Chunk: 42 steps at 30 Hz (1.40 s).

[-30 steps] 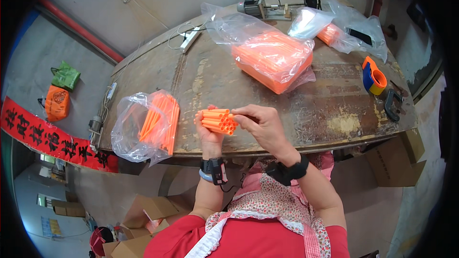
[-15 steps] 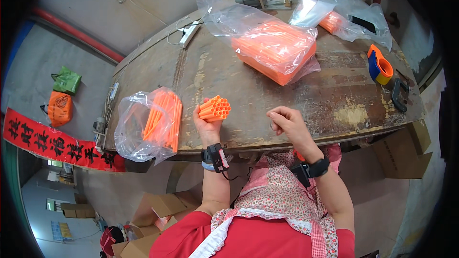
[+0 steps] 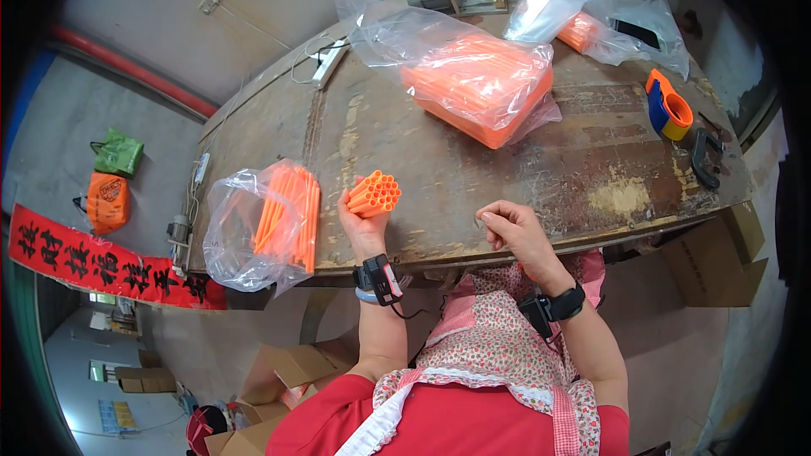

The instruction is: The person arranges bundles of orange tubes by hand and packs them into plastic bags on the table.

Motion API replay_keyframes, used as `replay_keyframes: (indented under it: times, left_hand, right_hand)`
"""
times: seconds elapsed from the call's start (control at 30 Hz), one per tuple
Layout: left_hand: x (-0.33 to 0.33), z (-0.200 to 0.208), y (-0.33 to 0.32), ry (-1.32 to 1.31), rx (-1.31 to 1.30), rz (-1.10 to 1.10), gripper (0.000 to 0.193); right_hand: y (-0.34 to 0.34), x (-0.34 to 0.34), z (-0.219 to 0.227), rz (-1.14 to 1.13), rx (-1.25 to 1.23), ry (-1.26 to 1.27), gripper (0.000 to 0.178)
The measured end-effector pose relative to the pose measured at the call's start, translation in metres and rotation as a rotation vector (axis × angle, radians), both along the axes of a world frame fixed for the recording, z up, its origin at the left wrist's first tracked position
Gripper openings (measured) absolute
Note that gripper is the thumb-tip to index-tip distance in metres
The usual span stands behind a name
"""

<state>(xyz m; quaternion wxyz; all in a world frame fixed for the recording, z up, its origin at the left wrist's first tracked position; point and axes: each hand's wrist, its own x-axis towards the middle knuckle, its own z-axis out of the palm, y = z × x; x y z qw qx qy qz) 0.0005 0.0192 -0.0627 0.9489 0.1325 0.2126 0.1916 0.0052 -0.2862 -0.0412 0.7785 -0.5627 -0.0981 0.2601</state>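
Typically, the left hand (image 3: 359,224) clasps the bundle of orange tubes (image 3: 374,192) over the table (image 3: 524,177) edge, ends best kept flush, while the right hand (image 3: 515,232) pinches something too small to identify.

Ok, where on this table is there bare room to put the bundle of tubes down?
Bare wood lies between the left hand's tube bundle and the big bagged orange stack, and right of the right hand up to the tape dispenser. The far edge is crowded with bags.
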Motion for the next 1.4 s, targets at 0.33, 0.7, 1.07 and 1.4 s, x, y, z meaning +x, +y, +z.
replay_keyframes:
  times: [0.33,0.7,1.07,1.4]
  left_hand:
    - [-0.006,0.004,-0.006,-0.093,0.034,-0.078,0.028]
    - [-0.006,0.001,-0.016,-0.182,0.220,-0.080,0.021]
    - [-0.012,0.020,-0.023,-0.147,0.354,0.023,0.027]
    - [0.000,0.008,-0.002,-0.082,0.260,-0.005,0.023]
  right_hand:
    - [0.014,-0.016,0.016,-0.140,-0.145,-0.411,0.011]
    - [0.050,-0.021,0.076,0.063,-0.084,-1.335,0.021]
    - [0.044,-0.012,0.082,0.194,-0.094,-0.995,0.021]
    - [0.035,-0.028,0.052,0.491,0.921,0.276,0.027]
